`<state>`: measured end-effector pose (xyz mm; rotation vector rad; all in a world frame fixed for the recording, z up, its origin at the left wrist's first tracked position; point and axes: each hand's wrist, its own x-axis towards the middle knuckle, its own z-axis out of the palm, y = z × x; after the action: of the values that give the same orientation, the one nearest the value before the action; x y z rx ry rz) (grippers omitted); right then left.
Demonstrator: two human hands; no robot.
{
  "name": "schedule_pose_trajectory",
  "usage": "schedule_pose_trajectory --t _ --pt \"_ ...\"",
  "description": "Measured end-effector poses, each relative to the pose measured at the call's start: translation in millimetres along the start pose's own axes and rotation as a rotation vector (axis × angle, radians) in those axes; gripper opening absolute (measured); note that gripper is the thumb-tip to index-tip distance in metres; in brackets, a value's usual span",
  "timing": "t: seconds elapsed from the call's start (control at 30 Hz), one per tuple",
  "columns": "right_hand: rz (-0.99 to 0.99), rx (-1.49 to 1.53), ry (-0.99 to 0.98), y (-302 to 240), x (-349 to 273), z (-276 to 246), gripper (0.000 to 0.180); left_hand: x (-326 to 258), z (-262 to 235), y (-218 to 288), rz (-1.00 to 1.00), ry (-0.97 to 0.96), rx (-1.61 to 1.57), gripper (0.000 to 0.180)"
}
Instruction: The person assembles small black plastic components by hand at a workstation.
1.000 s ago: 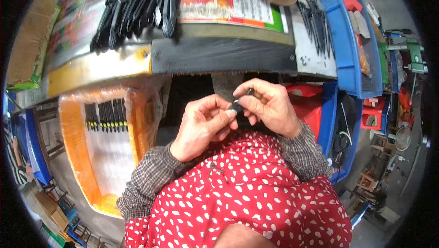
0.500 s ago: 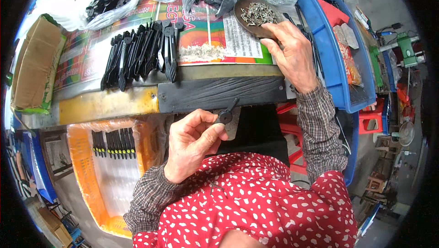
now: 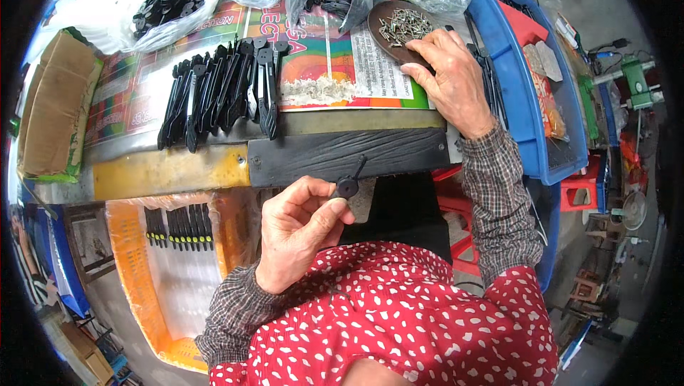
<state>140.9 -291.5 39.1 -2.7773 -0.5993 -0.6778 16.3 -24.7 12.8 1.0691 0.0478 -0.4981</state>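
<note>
Between the thumb and fingertips of my left hand (image 3: 296, 226) is a small black plastic piece with a round, holed head (image 3: 347, 186) and a thin stem pointing up and away. It is held in front of the table edge. My right hand (image 3: 456, 83) reaches over the near right rim of a brown round dish (image 3: 385, 19). Its thumb and forefinger are apart at the rim. Small silvery rivet-like metal pins (image 3: 407, 26) lie heaped in the dish. Any pin under my right fingertips is hidden.
Long black plastic parts (image 3: 214, 90) lie in a row on the table. Plastic bags of black pieces (image 3: 171, 1) stand behind. A cardboard box (image 3: 57, 101) is at left, a blue crate (image 3: 524, 94) at right. Below sits an orange basket (image 3: 135, 279) with black parts.
My right fingers have shifted slightly at the dish rim, and the thumb sits a little farther left. My left hand keeps its pinch on the black piece. The view has shifted slightly.
</note>
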Motion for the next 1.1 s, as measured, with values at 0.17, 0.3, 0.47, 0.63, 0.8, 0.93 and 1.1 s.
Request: schedule_pose_trajectory --t 0.17,0.3,0.47,0.63,0.8,0.93,1.1 --pt "-0.021 0.080 -0.063 5 10 -6 0.023 -2 6 4 -0.032 0.014 -0.004 0.005" --pt "-0.019 0.124 -0.060 5 5 -8 0.015 -5 8 1 -0.021 -0.001 -0.025 0.006" --pt "0.081 0.243 0.040 -27 -13 -20 0.010 -9 6 -5 -0.052 0.008 -0.053 0.007" --pt "0.306 0.901 -0.089 -92 -56 -38 0.008 -13 11 -5 -0.032 0.049 -0.062 0.008" --pt "0.118 1.049 -0.028 -118 -74 -29 0.018 -16 16 -1 -0.004 0.020 -0.042 0.010" --pt "0.052 0.955 0.055 -125 -76 -22 0.021 -20 16 -1 0.034 0.000 -0.047 0.011" --pt "0.044 0.904 0.074 -130 -77 -21 0.021 -22 14 -4 0.062 0.013 -0.041 0.011"
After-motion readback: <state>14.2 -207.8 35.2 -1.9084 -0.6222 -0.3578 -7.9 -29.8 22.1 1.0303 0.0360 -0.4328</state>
